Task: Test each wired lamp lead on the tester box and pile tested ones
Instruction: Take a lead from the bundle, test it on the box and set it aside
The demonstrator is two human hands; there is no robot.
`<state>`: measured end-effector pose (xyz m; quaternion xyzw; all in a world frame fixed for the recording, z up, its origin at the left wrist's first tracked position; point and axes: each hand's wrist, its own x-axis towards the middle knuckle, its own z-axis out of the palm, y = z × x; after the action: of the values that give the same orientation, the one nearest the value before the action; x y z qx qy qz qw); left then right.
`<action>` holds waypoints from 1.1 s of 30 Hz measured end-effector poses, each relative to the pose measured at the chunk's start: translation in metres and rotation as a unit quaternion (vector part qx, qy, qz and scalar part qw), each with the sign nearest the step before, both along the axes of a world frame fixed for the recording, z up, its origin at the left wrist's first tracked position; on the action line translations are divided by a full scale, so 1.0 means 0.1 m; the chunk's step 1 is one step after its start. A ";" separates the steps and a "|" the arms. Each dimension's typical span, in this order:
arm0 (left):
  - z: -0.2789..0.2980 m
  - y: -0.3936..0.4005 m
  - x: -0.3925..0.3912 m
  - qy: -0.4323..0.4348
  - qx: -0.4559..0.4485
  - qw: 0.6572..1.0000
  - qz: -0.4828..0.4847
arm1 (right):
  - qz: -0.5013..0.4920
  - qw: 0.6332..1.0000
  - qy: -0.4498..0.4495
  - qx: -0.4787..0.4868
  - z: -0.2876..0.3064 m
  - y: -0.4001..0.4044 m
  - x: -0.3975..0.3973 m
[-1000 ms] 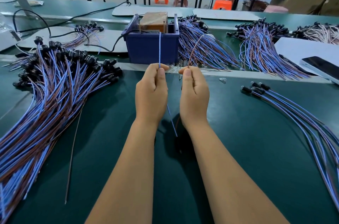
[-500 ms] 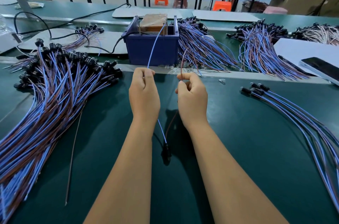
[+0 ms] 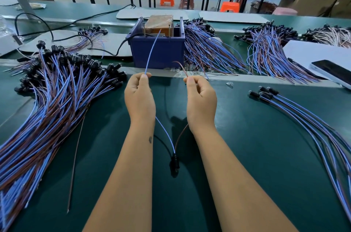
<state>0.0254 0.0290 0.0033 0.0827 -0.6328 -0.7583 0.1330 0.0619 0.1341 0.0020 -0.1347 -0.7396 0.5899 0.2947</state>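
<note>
The person stands at a green table (image 3: 266,155) with both forearms stretched out over it. The left hand (image 3: 140,97) pinches a blue wire (image 3: 152,51) between thumb and forefinger, and that wire rises away toward the top of the blue tester box (image 3: 157,49), its tip close to one of the upright pins there (whether it touches, I cannot tell). The right hand (image 3: 201,99) pinches a brown wire (image 3: 180,67) the same way; its free end curls up short, in front of the box and apart from it. Below the hands both wires hang down and meet at a small black lamp socket (image 3: 174,161), which dangles between the wrists just above the table.

To the left lies a large heap of leads (image 3: 47,108), blue and brown, their black sockets at the far end. To the right, near the table's edge, a much smaller bunch of leads (image 3: 303,117) fans out. Beyond the box, more bundles (image 3: 209,51) lie spread, and a phone (image 3: 334,71) rests on a white sheet at far right.
</note>
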 end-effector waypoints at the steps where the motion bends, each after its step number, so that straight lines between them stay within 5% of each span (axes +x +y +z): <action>1: 0.00 -0.01 -0.01 -0.009 0.000 1.000 0.004 | -0.006 1.000 0.001 0.005 0.00 0.01 -0.01; 11: -0.04 -0.07 -0.05 -0.010 -0.052 0.998 0.035 | 0.001 0.996 0.029 -0.087 0.00 0.05 -0.05; 33: 0.00 -0.09 -0.06 -0.030 0.011 0.999 0.026 | -0.002 0.981 0.032 -0.192 0.00 0.07 -0.06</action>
<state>0.0191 0.0195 0.0034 0.1229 -0.6260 -0.7585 0.1327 0.0557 0.1406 0.0022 -0.1710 -0.6024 0.7244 0.2883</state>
